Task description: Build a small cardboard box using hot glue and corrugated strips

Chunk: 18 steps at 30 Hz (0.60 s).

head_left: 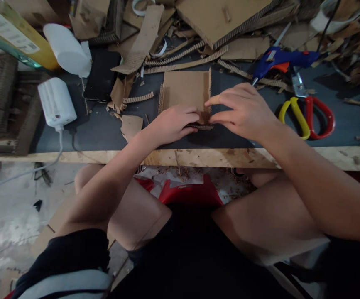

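A square piece of brown corrugated cardboard point(184, 89) lies on the dark work mat point(99, 128), with thin cardboard strips standing along its left and right edges. My left hand point(172, 123) rests curled on its near edge, fingers pressing a cardboard strip point(202, 126) down there. My right hand point(243, 110) pinches the right end of that strip with thumb and forefinger, at the near right corner of the square.
A blue glue gun point(284, 60) and yellow-and-red scissors point(307, 114) lie to the right. A white power adapter point(57, 101), white bottle point(67, 50) and black phone point(100, 77) sit left. Cardboard scraps and strips pile at the back. A wooden edge point(198, 158) fronts the table.
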Motion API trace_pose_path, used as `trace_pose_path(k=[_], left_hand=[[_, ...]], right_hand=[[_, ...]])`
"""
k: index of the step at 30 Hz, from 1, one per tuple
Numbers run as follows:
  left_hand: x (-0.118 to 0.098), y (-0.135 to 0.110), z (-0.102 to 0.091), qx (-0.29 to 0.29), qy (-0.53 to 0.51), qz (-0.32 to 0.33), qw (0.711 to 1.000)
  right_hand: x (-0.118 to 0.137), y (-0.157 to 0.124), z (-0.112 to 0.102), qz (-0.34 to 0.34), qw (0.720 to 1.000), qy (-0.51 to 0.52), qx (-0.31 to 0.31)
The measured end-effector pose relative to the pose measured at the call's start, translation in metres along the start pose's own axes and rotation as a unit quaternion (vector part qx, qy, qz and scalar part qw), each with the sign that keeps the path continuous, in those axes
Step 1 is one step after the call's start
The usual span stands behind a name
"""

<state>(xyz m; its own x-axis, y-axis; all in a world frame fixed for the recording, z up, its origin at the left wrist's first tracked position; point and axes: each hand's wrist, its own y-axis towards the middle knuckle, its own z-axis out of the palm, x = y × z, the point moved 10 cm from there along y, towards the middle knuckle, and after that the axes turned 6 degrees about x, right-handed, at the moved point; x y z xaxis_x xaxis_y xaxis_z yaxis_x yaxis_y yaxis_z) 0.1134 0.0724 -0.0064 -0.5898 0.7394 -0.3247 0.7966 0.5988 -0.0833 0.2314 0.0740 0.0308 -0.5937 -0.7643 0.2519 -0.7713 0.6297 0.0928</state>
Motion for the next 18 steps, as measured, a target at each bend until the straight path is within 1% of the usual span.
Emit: trace_pose_path(k=[6,11,16,18], left_hand=[[-0.0004,0.0002,0.0,-0.008,0.003,0.01,1.0],[-0.0019,0.0012,-0.0005,-0.01,0.007,0.013,1.0],[-0.0034,0.0005,-0.0028,-0.025,-0.011,0.022,0.999],[-0.0034,0.0002,-0.0029,-0.028,-0.013,0.027,0.999]], right_hand=[[0.0,-0.0007,0.001,-0.014,1.0,-0.004,-0.021],[0.0018,0.0002,0.002,-0.012,1.0,0.001,-0.024],[0.0042,0.0008,0.0018,-0.04,0.999,-0.002,-0.022],[0.0028,0.0004,0.0019,-0.04,0.999,0.01,-0.02]])
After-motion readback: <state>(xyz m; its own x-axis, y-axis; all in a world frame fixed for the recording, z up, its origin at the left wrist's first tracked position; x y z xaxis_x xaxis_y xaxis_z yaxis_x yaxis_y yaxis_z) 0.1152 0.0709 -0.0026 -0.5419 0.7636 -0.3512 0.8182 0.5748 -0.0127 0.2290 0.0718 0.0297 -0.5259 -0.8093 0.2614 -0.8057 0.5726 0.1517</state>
